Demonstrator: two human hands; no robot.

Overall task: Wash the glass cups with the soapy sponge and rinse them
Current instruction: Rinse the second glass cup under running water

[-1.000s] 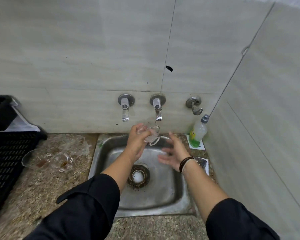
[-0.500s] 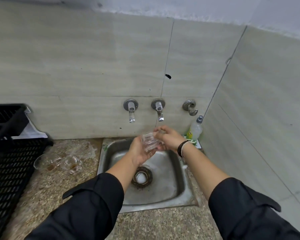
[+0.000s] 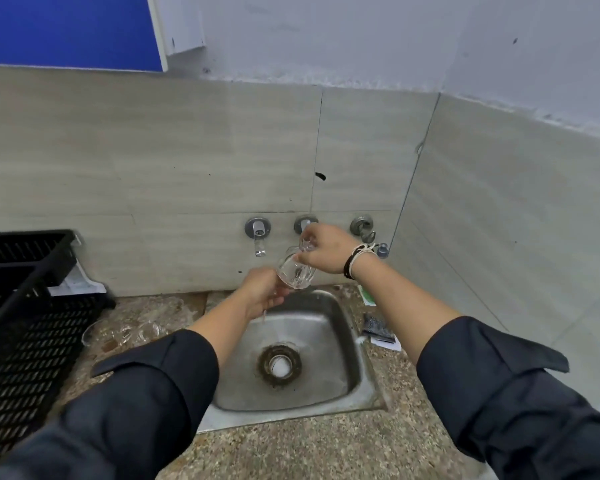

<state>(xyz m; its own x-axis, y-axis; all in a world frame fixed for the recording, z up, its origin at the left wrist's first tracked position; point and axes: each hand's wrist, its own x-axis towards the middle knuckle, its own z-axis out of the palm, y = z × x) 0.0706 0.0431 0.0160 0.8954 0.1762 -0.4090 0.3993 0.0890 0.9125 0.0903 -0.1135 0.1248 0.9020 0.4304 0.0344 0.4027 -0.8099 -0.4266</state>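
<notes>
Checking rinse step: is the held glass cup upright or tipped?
Tipped: the glass cup lies sideways over the sink, held by the right hand.
</notes>
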